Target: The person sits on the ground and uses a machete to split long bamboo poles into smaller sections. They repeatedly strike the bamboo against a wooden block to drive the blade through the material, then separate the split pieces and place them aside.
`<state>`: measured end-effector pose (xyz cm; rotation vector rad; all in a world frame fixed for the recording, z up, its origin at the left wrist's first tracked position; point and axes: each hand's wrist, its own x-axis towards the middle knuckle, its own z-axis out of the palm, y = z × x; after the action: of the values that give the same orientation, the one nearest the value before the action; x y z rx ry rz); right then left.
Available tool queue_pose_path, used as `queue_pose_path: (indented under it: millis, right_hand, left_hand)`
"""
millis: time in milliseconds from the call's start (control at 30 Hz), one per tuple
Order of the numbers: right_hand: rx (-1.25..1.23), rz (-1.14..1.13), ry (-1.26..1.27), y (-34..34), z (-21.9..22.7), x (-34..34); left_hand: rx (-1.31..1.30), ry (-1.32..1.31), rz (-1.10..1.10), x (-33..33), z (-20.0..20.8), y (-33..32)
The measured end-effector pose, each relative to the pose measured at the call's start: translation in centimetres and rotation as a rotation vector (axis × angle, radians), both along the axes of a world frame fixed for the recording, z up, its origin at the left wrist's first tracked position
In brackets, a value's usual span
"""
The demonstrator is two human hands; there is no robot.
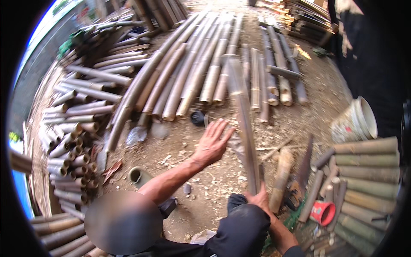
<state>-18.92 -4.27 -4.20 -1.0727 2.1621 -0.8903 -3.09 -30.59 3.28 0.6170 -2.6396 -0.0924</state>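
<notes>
A long, slightly blurred bamboo pole (pixel 245 124) stands tilted in front of me, its lower end by my dark-trousered knee. Around that lower end my right hand (pixel 259 200) is closed. My left hand (pixel 213 142) is stretched out with fingers spread, just left of the pole's middle; a small gap seems to lie between them. To the right of my right hand lie a short thick bamboo piece (pixel 281 179) and a handsaw (pixel 305 165), its blade pointing away. A blurred patch covers part of the lower left, hiding the upper part of my left arm.
Long bamboo poles (pixel 199 73) lie in a row ahead. Cut lengths are piled at left (pixel 72 167) and stacked at right (pixel 368 171). White buckets (pixel 351 122) and a red cup (pixel 322 213) sit at right. Shavings cover the dirt floor. Dark clothing (pixel 370 68) shows at far right.
</notes>
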Motion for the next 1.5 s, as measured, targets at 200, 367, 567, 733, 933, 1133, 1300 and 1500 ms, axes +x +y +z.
queue_pose_path:
  millis: [200,367,567,733,933,1133,1300,1500]
  right_hand:
    - [0.108,-0.235,0.026,-15.7,-2.0,-10.2]
    - [-0.221,-0.199,0.306,-30.9,-6.2,-19.6]
    - [0.360,0.085,0.559,-36.5,-6.2,-19.1]
    - [0.424,0.142,0.513,-36.3,-3.3,-20.5]
    - [0.170,0.368,-0.042,-35.8,0.1,-12.6]
    - [0.211,0.395,-0.203,-37.7,7.3,-6.2]
    - [0.291,0.266,0.074,-35.9,9.7,-6.0]
    - [0.411,-0.039,-0.005,-30.9,13.1,-0.5]
  left_hand:
    - [0.316,-0.495,-0.016,8.0,-5.0,-3.2]
    - [0.645,-1.055,0.261,19.7,-5.0,-7.5]
    - [0.724,-1.087,0.668,32.5,3.3,-6.3]
    - [0.861,-0.721,0.864,40.3,5.7,-4.1]
    - [0.482,-0.334,1.344,44.9,1.3,-10.1]
    - [0.637,-0.215,1.199,47.3,-8.1,-20.9]
    - [0.860,-0.164,1.098,46.3,-10.7,-24.6]
    - [0.928,-0.192,0.969,47.4,-8.2,-25.1]
